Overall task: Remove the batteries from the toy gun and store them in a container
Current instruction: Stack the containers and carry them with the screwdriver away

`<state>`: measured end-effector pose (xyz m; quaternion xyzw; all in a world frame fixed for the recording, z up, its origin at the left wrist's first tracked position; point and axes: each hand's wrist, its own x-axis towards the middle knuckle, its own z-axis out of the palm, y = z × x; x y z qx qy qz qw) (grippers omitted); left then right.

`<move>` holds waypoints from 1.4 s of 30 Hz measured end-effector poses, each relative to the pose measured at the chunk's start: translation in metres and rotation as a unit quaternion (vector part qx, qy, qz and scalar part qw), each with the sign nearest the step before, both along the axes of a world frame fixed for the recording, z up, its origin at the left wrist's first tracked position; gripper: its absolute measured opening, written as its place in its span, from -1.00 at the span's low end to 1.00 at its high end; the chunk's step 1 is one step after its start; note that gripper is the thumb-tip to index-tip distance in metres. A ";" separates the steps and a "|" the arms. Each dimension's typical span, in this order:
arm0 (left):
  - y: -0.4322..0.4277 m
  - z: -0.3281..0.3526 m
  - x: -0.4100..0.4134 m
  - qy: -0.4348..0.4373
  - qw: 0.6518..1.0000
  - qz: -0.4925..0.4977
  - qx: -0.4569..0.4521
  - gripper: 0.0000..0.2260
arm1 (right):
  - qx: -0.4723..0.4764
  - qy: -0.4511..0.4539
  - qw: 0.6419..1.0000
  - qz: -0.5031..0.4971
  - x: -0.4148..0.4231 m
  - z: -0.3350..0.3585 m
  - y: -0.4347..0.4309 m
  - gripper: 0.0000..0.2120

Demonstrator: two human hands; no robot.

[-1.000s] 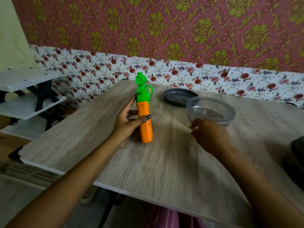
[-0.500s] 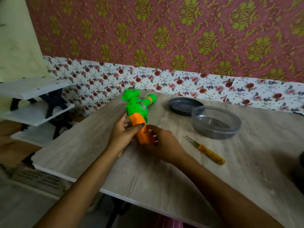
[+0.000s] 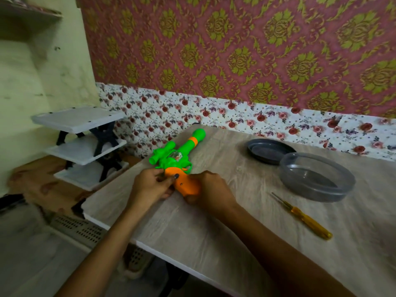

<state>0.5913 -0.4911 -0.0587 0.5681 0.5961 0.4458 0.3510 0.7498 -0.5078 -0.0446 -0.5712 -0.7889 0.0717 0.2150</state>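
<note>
A green and orange toy gun (image 3: 179, 159) lies tilted over the table's left part, barrel pointing away to the upper right. My left hand (image 3: 150, 186) grips its orange handle from the left, thumb on top. Around the handle's right and lower side closes my right hand (image 3: 209, 189). A small screw hole shows on the orange handle. A clear round container (image 3: 317, 179) stands empty on the table to the right. No batteries are visible.
A yellow-handled screwdriver (image 3: 304, 217) lies on the wooden table (image 3: 214, 232) right of my right arm. A dark round lid (image 3: 269, 152) rests behind the container. White shelves (image 3: 83, 146) stand left of the table. The patterned wall is close behind.
The gun went from upright in my left hand to lying tilted with the barrel away. My right hand left the screwdriver on the table and came to the handle. The view shifted left.
</note>
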 end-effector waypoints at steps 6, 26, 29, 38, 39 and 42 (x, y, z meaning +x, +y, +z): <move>-0.009 0.041 0.034 0.271 0.945 0.041 0.179 -0.63 | 0.016 0.029 0.999 -0.005 0.043 0.019 -0.004 -0.61; 0.104 0.012 0.250 0.513 0.793 -0.248 0.217 -0.68 | 0.019 0.015 0.983 -0.180 0.230 0.028 -0.060 -0.72; 0.104 0.022 0.235 0.501 0.797 -0.214 0.263 -0.71 | 0.091 0.058 0.976 -0.191 0.242 0.041 -0.060 -0.74; 0.060 0.120 0.252 -0.039 0.931 -0.173 0.319 -0.60 | 0.129 0.325 0.906 -0.238 0.257 0.074 -0.039 -0.43; 0.055 0.124 0.259 -0.127 0.940 -0.213 0.234 -0.58 | 0.110 0.405 0.879 -0.226 0.260 0.075 -0.037 -0.44; 0.052 0.105 0.279 -0.196 0.947 -0.251 0.045 -0.66 | 0.133 0.441 0.846 -0.269 0.274 0.069 -0.033 -0.61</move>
